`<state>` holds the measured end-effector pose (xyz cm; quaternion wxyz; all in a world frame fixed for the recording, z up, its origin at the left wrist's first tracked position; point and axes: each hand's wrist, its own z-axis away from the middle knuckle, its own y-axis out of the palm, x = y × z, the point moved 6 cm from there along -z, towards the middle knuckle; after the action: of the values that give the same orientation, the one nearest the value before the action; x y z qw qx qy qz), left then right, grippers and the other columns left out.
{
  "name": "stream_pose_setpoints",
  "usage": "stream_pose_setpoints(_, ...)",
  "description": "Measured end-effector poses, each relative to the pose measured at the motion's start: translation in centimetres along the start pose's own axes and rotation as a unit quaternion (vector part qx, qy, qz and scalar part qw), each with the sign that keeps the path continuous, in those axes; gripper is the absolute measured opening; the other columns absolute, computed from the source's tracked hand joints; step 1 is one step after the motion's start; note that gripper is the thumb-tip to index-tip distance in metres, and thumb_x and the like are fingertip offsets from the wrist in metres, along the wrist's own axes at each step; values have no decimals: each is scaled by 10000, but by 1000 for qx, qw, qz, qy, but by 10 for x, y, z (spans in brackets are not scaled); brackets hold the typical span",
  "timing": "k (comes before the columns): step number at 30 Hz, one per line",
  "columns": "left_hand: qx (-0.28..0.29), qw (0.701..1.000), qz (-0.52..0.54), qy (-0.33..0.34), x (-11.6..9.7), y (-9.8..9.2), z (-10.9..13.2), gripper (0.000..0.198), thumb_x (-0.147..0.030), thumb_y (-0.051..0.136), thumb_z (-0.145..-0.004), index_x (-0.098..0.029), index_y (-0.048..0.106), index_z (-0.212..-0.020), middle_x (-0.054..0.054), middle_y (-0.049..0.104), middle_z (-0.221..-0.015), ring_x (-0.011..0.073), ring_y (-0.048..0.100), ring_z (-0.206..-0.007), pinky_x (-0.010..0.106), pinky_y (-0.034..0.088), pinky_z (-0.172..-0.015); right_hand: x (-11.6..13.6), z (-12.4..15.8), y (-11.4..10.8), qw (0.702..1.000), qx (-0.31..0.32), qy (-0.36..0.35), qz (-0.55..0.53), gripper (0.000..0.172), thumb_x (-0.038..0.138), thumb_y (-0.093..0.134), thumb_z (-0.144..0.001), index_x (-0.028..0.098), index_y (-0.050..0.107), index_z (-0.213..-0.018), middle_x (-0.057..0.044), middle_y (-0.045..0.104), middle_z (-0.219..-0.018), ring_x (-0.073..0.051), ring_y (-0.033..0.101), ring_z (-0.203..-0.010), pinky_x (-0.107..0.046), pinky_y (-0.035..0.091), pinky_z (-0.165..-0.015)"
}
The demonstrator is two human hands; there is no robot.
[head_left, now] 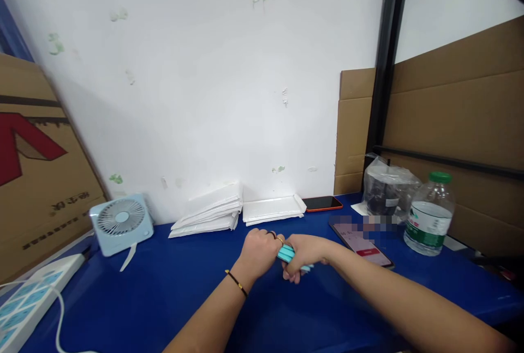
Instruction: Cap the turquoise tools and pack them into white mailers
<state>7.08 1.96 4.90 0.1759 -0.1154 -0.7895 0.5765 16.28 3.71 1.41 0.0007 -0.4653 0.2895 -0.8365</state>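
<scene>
Both my hands meet over the middle of the blue table [172,287]. My left hand [258,252], with rings and a thin wrist cord, is closed around one end of a small light-blue ribbed object [286,253]. My right hand [306,257] is closed over the other end of the same object, fingers curled down toward the tabletop. Most of the object is hidden between the two hands.
White padded mailers lie in two stacks [213,212] [272,209] against the wall. A small blue fan [121,223] and a power strip [30,298] are at left. A red-cased phone [322,203], a lit phone [362,243], a bagged item [387,189] and a water bottle [429,215] are at right. Cardboard stands at both sides.
</scene>
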Motion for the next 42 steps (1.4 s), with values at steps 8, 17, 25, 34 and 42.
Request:
stream_pose_setpoints(8,-72,995,38,62,10,10,-36,245,-235,395,-877,-246,551,-1066,69,616,-946,191,533,-916,335,361,-844,-39,-6,16,903,79,-6,-422,231,232,664,-672,186,468,-785,67,470,-485,-57,406,-371,-178,382,-386)
stream_pose_setpoints(17,13,989,28,-145,86,55,-68,248,-257,418,-869,-192,597,-1028,100,645,-998,221,590,-964,341,420,-844,-65,42,-23,936,-67,-27,-343,267,279,694,-645,161,456,-660,55,483,-474,-61,422,-363,-183,381,-372)
stream_pose_setpoints(25,7,989,44,-144,81,52,-68,467,-260,545,-792,-223,454,-1248,87,507,-1281,212,411,-1227,322,310,-1001,-60,88,-48,923,-148,-91,-343,324,341,691,-664,173,414,-661,73,457,-479,-54,397,-374,-195,362,-392)
stream_pose_setpoints(34,63,969,96,-219,115,53,-82,367,-371,615,-723,-239,624,-1066,37,672,-1035,189,615,-935,232,450,-749,-59,109,-36,927,-143,-95,-335,314,324,684,-686,170,414,-643,68,470,-466,-64,419,-382,-200,369,-406)
stream_pose_setpoints(42,58,981,76,-168,59,4,-37,264,-308,490,-774,-244,647,-976,74,670,-966,259,593,-951,333,417,-800,-59,119,-45,937,-176,-96,-287,331,363,691,-673,161,432,-634,61,468,-481,-62,424,-388,-198,376,-411)
